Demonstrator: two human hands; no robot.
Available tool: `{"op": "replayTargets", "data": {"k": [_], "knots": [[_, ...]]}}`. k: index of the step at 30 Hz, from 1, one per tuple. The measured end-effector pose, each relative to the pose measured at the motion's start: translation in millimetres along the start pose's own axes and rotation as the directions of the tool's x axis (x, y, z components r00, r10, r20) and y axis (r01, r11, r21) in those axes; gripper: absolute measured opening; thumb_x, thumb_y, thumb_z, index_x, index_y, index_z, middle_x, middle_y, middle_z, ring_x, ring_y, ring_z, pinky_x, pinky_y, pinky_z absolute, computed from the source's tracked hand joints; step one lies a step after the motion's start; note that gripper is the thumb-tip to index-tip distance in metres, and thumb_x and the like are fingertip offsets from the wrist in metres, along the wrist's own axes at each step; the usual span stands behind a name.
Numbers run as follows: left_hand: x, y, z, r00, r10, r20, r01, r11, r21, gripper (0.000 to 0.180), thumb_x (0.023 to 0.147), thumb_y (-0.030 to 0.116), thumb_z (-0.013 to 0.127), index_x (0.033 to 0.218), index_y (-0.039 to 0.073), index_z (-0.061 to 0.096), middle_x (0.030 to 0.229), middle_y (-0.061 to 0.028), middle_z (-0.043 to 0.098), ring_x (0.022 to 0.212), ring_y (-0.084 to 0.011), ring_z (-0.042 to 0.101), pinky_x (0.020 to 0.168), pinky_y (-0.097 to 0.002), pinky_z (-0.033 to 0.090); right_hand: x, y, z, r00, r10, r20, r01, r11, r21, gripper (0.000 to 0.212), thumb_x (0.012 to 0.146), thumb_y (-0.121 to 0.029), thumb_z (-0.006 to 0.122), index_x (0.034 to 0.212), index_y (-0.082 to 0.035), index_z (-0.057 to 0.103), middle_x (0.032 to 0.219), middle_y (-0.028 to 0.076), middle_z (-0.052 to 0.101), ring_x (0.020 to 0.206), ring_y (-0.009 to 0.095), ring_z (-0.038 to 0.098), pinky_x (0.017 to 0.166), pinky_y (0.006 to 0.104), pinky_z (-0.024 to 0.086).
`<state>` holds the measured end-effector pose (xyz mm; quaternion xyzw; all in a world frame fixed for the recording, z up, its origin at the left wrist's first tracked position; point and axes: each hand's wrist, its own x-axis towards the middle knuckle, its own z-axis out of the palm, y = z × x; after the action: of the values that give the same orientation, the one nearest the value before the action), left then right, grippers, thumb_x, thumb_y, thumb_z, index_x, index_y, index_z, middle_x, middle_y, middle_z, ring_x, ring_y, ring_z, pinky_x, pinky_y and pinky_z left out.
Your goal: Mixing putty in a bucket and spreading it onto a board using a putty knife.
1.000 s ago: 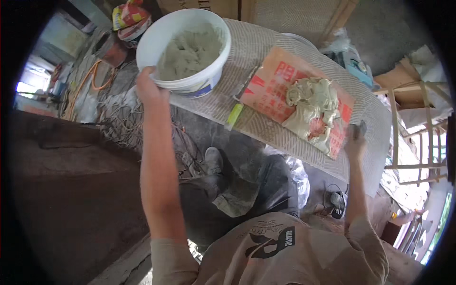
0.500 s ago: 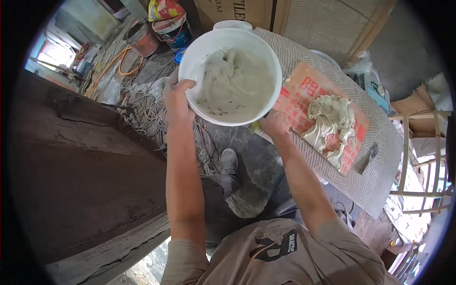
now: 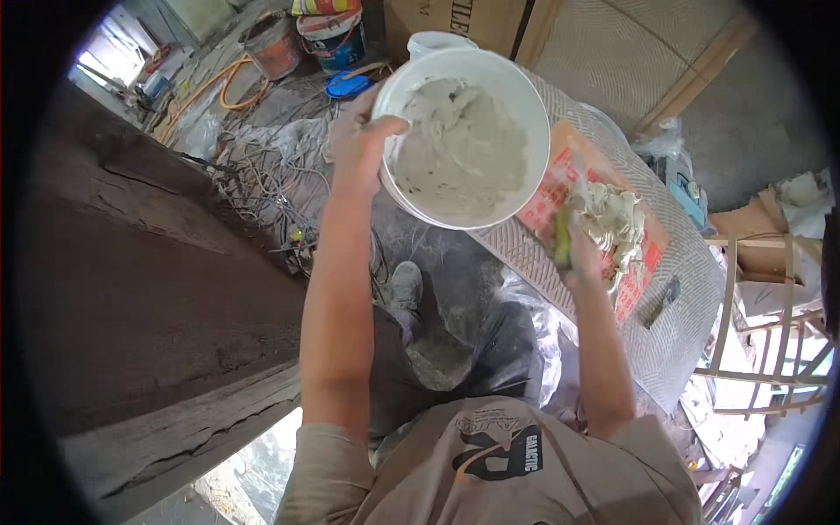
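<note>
A white bucket [image 3: 522, 92] is tipped toward me, its inside coated with grey-beige paste [image 3: 464, 153]. My left hand [image 3: 359, 144] grips its left rim, thumb over the edge. In my closed right hand [image 3: 584, 261] is a putty knife [image 3: 563, 238] with a yellow-green handle; its blade is smeared by motion. It is over a sheet of red-printed cardboard [image 3: 652, 254], beside a wet mound of the paste [image 3: 623, 220]. The cardboard lies on a ridged grey slab [image 3: 696, 306]. My right fingers are partly blurred.
Behind the bucket stands another white container [image 3: 437, 42]. A dark wooden surface [image 3: 157, 289] fills the left side. Tangled cables [image 3: 271, 188], an orange hose [image 3: 226, 94], a blue lid [image 3: 348, 85] and a red bucket [image 3: 271, 51] lie beyond. A wooden frame [image 3: 761, 376] stands right.
The bucket and my left hand have shifted right in view. My right hand has come from below the bucket's rim to over the cardboard, and the putty knife now shows.
</note>
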<state>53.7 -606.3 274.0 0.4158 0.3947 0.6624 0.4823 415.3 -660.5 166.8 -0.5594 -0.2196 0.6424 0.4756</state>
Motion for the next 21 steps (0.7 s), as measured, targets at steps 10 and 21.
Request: {"op": "replayTargets", "data": {"k": [10,21], "knots": [[15,-1,41,0.99,0.128,0.066,-0.14,0.962,0.235,0.053,0.081,0.007,0.077,0.132,-0.002,0.066,0.114,-0.0099,0.074,0.099,-0.0181,0.07,0.088,-0.0307,0.054,-124,-114,-6,0.89,-0.243,0.386,0.444,0.265,-0.856,0.035,0.101,-0.029,0.059,0.115,0.003,0.064,0.09,0.013,0.069,0.077,0.027,0.068,0.07,0.0373,0.054],[-14,-29,86,0.952,0.298,0.071,-0.283,0.767,0.576,0.073,0.083,0.045,0.079,0.144,0.009,0.059,0.136,-0.0181,0.064,0.133,-0.0329,0.056,0.115,-0.0438,0.039,-34,-165,103,0.491,-0.174,0.854,0.56,-0.688,-0.462,0.037,0.093,-0.02,0.061,0.125,-0.001,0.064,0.1,0.029,0.069,0.088,0.05,0.067,0.076,0.0565,0.052]]}}
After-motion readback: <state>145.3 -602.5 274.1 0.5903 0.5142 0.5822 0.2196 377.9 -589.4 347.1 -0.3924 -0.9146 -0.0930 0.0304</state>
